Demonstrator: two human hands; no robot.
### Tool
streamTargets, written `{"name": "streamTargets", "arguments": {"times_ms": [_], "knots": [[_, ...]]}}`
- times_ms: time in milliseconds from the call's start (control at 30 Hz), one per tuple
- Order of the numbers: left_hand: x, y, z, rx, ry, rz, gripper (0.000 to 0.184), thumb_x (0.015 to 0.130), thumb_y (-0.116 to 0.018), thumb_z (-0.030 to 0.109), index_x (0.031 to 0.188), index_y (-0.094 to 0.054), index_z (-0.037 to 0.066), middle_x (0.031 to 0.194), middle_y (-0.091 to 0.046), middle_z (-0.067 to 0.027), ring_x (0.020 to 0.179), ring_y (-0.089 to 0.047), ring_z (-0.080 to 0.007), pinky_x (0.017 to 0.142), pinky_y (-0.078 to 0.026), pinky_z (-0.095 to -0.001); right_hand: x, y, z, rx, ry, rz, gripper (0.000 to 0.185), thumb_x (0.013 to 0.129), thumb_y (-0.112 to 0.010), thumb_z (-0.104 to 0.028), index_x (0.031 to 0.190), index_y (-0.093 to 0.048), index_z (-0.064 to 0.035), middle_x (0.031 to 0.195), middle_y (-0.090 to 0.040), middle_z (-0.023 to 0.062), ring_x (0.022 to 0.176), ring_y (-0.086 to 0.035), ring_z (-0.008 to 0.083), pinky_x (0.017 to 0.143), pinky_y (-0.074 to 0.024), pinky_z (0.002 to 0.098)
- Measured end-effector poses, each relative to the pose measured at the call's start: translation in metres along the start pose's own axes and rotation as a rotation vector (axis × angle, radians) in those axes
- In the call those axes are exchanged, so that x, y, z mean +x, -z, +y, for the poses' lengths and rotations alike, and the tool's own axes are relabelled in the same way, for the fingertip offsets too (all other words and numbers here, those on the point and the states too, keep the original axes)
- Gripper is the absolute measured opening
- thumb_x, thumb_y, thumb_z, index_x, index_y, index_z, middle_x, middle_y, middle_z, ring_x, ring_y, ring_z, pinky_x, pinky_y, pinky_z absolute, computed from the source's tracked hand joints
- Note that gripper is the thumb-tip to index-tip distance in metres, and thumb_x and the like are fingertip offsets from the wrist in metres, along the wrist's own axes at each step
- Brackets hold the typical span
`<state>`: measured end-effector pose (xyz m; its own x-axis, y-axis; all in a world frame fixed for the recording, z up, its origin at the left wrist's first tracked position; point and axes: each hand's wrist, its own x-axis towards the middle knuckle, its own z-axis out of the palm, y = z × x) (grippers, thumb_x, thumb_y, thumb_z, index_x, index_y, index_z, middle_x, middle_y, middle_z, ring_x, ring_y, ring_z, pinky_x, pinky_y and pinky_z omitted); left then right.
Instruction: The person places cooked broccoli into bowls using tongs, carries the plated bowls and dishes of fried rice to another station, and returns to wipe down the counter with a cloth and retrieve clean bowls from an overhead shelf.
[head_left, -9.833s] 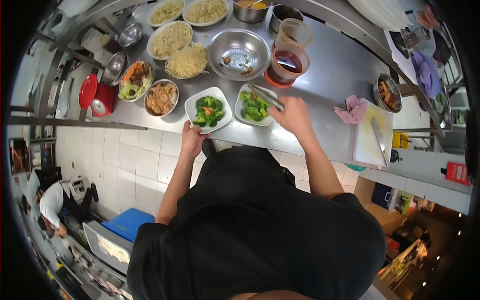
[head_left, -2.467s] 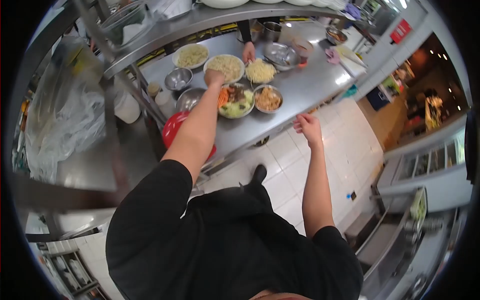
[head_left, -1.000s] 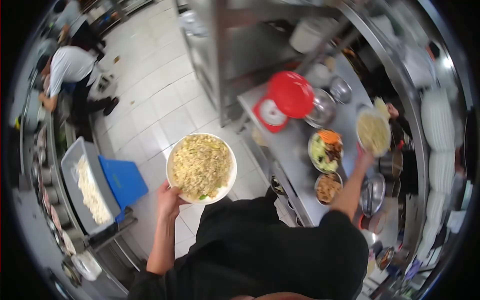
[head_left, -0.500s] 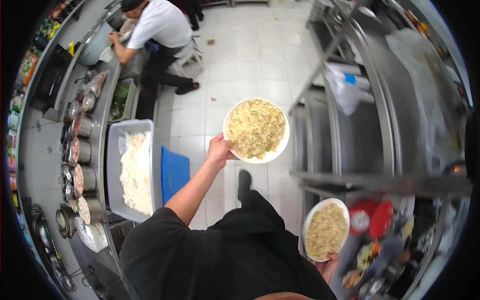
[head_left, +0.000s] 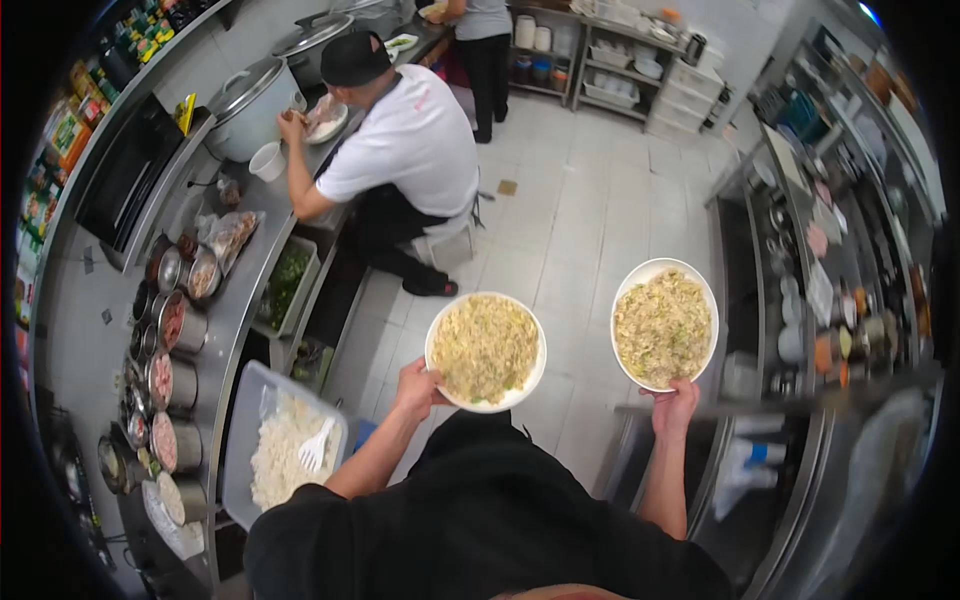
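Observation:
My left hand (head_left: 418, 388) grips the near-left edge of a round white plate (head_left: 541, 358) heaped with fried rice (head_left: 485, 345). The thumb lies over the rim and the other fingers are partly hidden. A second white plate (head_left: 714, 335), also full of fried rice (head_left: 664, 322), is in my right hand (head_left: 674, 400), held by its near edge. Both plates are held up over the tiled floor, apart from each other. The right one is somewhat farther out in front of me.
A grey tub (head_left: 236, 440) of white rice with a white slotted spoon (head_left: 316, 446) stands beside the left counter (head_left: 240, 300). A person in a white shirt (head_left: 420, 140) sits there; another person (head_left: 482, 60) stands farther back. Metal racks (head_left: 760, 270) line the right side.
My view has swung right and farther into the kitchen. The right plate has come up and forward, from low by my side to out in front. Both hands keep their plates.

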<state>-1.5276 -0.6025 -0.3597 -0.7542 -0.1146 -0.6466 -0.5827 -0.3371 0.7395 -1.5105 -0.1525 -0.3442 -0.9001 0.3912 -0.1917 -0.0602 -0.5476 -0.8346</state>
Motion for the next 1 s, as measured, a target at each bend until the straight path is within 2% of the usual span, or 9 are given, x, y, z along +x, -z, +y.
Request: {"name": "streamTargets", "arguments": {"times_ms": [100,167,333,400,500,700,767,900,1000], "knots": [[0.096,-0.025,0.050,-0.042,0.008,0.021,0.054,0.077,-0.048,-0.013,0.129,-0.055,-0.005,0.104,-0.069,-0.0246,0.080,-0.074,-0.0403,0.058,-0.066,-0.0514,0.133,-0.069,0.012,-0.039,-0.018,-0.017,0.043,0.080,-0.049,-0.006,0.119,-0.055,0.0115,0.110,-0.068,0.0232,0.084,-0.072,0.0367,0.054,-0.0621,0.0494],[0.124,-0.051,0.094,-0.012,0.042,0.033,0.050,0.078,-0.049,-0.014,0.127,-0.057,-0.005,0.103,-0.070,-0.0237,0.080,-0.074,-0.0386,0.055,-0.066,-0.0478,0.198,-0.107,0.018,-0.052,-0.074,-0.030,0.045,0.080,-0.048,-0.007,0.121,-0.054,0.0124,0.108,-0.069,0.0246,0.078,-0.072,0.0386,0.052,-0.0627,0.0455],[0.236,-0.125,0.206,-0.107,-0.060,0.067,0.047,0.080,-0.051,-0.012,0.126,-0.056,-0.005,0.103,-0.068,-0.0219,0.080,-0.074,-0.0373,0.060,-0.066,-0.0507,0.373,-0.231,0.030,-0.020,-0.254,-0.164,0.049,0.079,-0.045,-0.007,0.123,-0.051,0.0134,0.105,-0.069,0.0280,0.071,-0.072,0.0398,0.053,-0.0631,0.0431],[0.294,-0.149,0.242,-0.128,-0.081,0.096,0.046,0.080,-0.051,-0.013,0.124,-0.056,-0.006,0.106,-0.069,-0.0210,0.083,-0.074,-0.0368,0.062,-0.067,-0.0507,0.447,-0.277,0.047,-0.025,-0.315,-0.321,0.045,0.081,-0.048,-0.007,0.120,-0.052,0.0147,0.106,-0.068,0.0261,0.079,-0.072,0.0366,0.055,-0.0635,0.0460],[0.391,-0.181,0.290,-0.198,-0.094,0.054,0.044,0.079,-0.051,-0.013,0.123,-0.056,-0.006,0.108,-0.069,-0.0204,0.084,-0.074,-0.0359,0.063,-0.067,-0.0505,0.563,-0.364,0.067,-0.113,-0.364,-0.435,0.044,0.081,-0.050,-0.008,0.118,-0.053,0.0155,0.106,-0.069,0.0260,0.079,-0.072,0.0367,0.057,-0.0638,0.0462],[0.546,-0.256,0.386,-0.345,-0.130,0.234,0.045,0.079,-0.051,-0.013,0.124,-0.056,-0.008,0.110,-0.069,-0.0217,0.083,-0.074,-0.0353,0.064,-0.067,-0.0502,0.783,-0.567,0.135,-0.217,-0.512,-0.734,0.045,0.082,-0.050,-0.007,0.120,-0.052,0.0175,0.109,-0.066,0.0274,0.089,-0.071,0.0380,0.064,-0.0632,0.0518],[0.604,-0.273,0.429,-0.422,-0.148,0.354,0.048,0.079,-0.049,-0.014,0.127,-0.055,-0.008,0.111,-0.068,-0.0223,0.084,-0.074,-0.0361,0.064,-0.067,-0.0477,0.866,-0.680,0.176,-0.258,-0.608,-0.771,0.044,0.081,-0.046,-0.006,0.119,-0.052,0.0138,0.109,-0.066,0.0278,0.084,-0.071,0.0369,0.055,-0.0614,0.0466],[0.644,-0.298,0.477,-0.556,-0.241,0.517,0.050,0.079,-0.047,-0.014,0.127,-0.055,-0.006,0.112,-0.068,-0.0224,0.089,-0.074,-0.0375,0.068,-0.067,-0.0503,0.955,-0.813,0.258,-0.111,-0.761,-0.994,0.049,0.082,-0.045,-0.007,0.126,-0.048,0.0155,0.113,-0.065,0.0302,0.086,-0.070,0.0398,0.057,-0.0610,0.0471],[0.676,-0.314,0.492,-0.652,-0.278,0.658,0.045,0.080,-0.048,-0.015,0.123,-0.058,-0.005,0.109,-0.070,-0.0209,0.085,-0.075,-0.0351,0.065,-0.067,-0.0468,0.996,-0.919,0.308,-0.010,-0.709,-1.015,0.057,0.083,-0.042,-0.003,0.136,-0.038,0.0146,0.128,-0.057,0.0323,0.100,-0.068,0.0453,0.066,-0.0643,0.0498]]}}
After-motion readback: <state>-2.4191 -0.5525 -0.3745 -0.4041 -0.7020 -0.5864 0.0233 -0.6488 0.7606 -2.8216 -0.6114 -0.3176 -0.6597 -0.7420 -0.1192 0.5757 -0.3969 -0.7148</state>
